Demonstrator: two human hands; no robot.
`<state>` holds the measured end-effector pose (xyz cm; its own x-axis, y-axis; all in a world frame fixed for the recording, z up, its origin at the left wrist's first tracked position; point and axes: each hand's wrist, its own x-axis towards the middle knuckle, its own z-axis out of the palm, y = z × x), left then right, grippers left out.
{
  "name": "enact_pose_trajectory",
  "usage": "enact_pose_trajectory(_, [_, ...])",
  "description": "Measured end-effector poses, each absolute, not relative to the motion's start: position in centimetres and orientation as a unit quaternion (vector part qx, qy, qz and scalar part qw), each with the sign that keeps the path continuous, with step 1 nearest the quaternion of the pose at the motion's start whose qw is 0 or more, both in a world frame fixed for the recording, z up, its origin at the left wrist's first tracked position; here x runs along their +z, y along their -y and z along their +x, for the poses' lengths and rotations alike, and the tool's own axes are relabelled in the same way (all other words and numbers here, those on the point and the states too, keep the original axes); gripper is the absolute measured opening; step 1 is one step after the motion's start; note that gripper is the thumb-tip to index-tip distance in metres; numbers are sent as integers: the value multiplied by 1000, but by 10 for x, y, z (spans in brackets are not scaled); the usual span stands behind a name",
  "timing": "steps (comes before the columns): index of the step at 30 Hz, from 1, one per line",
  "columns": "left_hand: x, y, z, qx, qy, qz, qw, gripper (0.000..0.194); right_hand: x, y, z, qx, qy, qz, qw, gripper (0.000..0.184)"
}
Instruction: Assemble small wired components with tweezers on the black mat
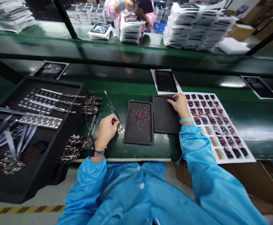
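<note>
My left hand (108, 129) is closed in a pinch at a thin dark flex cable (111, 107). Small circuit boards (120, 128) lie at the cable's near end, just beside my fingertips. My right hand (180, 105) reaches over the upper right corner of a shallow black tray (166, 117), thumb and fingers drawn together. Whatever is between those fingers is too small to make out. Between my hands, a second black tray (138, 134) holds a scatter of tiny parts with red wires (141, 115).
At right, a white compartment tray (239, 134) holds black parts with red wires. Flex boards (72, 148) are heaped at left, beside a large black bin (75, 89). A black panel (166, 81) lies on white paper behind. Across the bench, a person in pink sleeves (110, 7) works among stacks (195, 26).
</note>
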<state>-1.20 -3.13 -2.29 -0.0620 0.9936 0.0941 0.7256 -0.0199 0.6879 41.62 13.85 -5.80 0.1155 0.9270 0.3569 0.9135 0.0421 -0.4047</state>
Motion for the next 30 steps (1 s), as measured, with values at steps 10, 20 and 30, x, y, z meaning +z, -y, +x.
enact_pose_trajectory(10, [0,14,-4,495,-579,548,346,8,-49,-137,417,8,664,-695,275,21])
enact_pose_trajectory(20, [7,-20,20,564,-448,471,509,18,-14,-79,359,205,636,-598,443,33])
enact_pose_trajectory(30, [-12,-25,31,588,-449,438,510,22,-5,-44,265,601,523,-402,451,28])
